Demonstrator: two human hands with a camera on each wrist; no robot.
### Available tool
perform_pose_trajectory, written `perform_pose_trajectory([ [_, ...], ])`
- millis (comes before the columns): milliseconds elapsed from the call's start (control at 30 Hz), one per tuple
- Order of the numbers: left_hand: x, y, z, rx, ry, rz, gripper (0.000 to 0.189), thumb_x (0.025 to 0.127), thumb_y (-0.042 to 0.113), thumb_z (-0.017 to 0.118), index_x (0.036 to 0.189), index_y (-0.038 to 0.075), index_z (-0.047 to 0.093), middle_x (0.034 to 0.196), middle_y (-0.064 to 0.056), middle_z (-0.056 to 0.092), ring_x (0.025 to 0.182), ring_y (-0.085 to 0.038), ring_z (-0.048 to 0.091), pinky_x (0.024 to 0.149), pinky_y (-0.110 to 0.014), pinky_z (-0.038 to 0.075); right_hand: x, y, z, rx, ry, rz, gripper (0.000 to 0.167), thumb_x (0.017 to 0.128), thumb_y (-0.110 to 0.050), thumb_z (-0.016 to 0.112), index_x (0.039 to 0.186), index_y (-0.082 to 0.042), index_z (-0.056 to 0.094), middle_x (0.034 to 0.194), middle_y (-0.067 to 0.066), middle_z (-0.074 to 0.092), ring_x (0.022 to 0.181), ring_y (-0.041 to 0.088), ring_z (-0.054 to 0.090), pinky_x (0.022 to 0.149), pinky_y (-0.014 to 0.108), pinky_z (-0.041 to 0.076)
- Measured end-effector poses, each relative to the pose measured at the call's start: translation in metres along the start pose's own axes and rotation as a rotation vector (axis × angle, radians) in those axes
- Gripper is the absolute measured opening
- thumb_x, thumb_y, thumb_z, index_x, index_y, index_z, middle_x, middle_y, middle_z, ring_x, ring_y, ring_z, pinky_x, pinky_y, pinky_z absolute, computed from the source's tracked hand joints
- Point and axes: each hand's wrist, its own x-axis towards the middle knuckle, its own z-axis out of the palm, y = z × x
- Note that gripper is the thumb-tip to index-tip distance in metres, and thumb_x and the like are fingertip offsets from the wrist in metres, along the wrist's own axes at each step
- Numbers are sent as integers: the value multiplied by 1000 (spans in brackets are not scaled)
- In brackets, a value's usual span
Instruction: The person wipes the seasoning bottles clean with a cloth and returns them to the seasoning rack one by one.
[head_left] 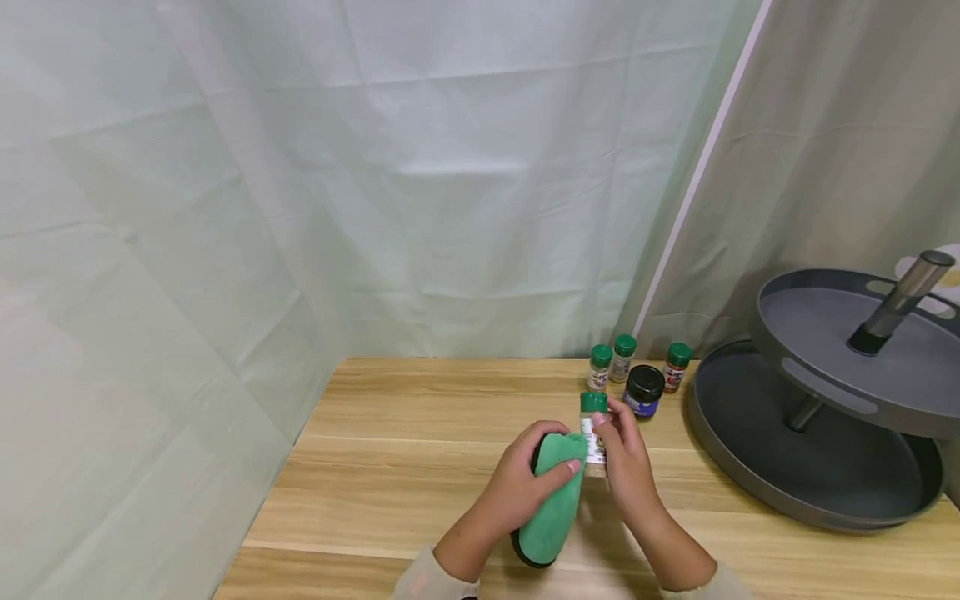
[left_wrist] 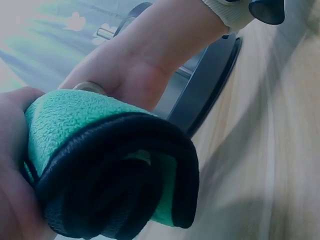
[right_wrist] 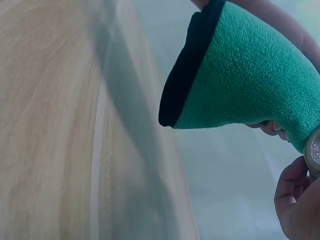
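My left hand [head_left: 519, 477] grips a folded green cloth [head_left: 552, 512] with black edging, thumb over its front. The cloth's upper end lies against the side of a small spice jar [head_left: 589, 442] with a green cap and a white label. My right hand [head_left: 630, 468] holds that jar upright between thumb and fingers, above the table. In the left wrist view the rolled layers of the cloth [left_wrist: 85, 110] fill the foreground. The right wrist view shows the cloth [right_wrist: 255, 75] meeting the jar's round base [right_wrist: 315, 150], which is cut off by the frame edge.
Behind the hands stand two green-capped jars [head_left: 598, 377], a black-lidded jar [head_left: 642, 400] and another green-capped jar [head_left: 674, 375]. A grey two-tier round tray [head_left: 780, 500] with a metal post takes up the right of the wooden table [head_left: 375, 467]. Pale curtains [head_left: 465, 208] hang behind.
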Motion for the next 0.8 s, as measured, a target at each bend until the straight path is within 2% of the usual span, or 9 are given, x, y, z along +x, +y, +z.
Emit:
perform_pose_trajectory([
  [100, 0, -1, 2, -2, 16, -20, 38, 95, 41, 68, 129, 30, 57, 123, 3, 62, 103, -14, 61, 84, -33, 51, 0, 1, -2, 8, -24, 17, 43, 112, -35, 32, 145, -8, 37, 117, 4, 50, 101, 7, 55, 86, 20, 48],
  [233, 1, -3, 4, -32, 88, -56, 37, 95, 41, 67, 129, 32, 56, 123, 2, 62, 104, -16, 62, 84, -35, 52, -2, 0, -1, 54, -86, 23, 44, 112, -29, 24, 149, -8, 33, 118, 8, 53, 96, 8, 61, 80, 24, 53],
  [400, 3, -4, 2, -85, 178, -77, 40, 96, 40, 67, 132, 26, 56, 122, -1, 62, 103, -19, 62, 84, -37, 52, -5, -1, 4, 67, -119, 36, 39, 110, -22, 31, 147, -11, 37, 116, 7, 53, 92, 10, 61, 76, 25, 55],
  [533, 5, -6, -2, -127, 226, -74, 43, 97, 39, 67, 133, 21, 54, 121, -5, 63, 101, -20, 63, 83, -37, 54, -7, -1, 8, 36, -123, 26, 37, 109, -19, 41, 144, -10, 41, 111, 7, 51, 86, 9, 56, 70, 21, 50],
  [667, 6, -6, -5, -154, 251, -76, 42, 97, 37, 67, 133, 20, 54, 120, -8, 64, 99, -19, 63, 82, -35, 55, -8, 0, 11, 23, -151, 2, 38, 107, -17, 48, 142, -5, 43, 112, 8, 52, 95, 8, 57, 80, 20, 51],
  [733, 6, -6, -6, -159, 247, -76, 41, 98, 36, 67, 133, 20, 54, 121, -9, 63, 100, -18, 63, 83, -34, 54, -8, 1, 12, 29, -159, -7, 38, 106, -15, 49, 142, -3, 44, 115, 9, 54, 101, 8, 59, 85, 21, 52],
  [800, 6, -6, -6, -156, 234, -71, 41, 98, 35, 67, 133, 21, 54, 121, -9, 63, 101, -19, 62, 84, -34, 54, -8, 2, 12, 28, -156, -19, 38, 106, -15, 49, 142, -3, 44, 116, 8, 55, 101, 8, 60, 85, 22, 53],
])
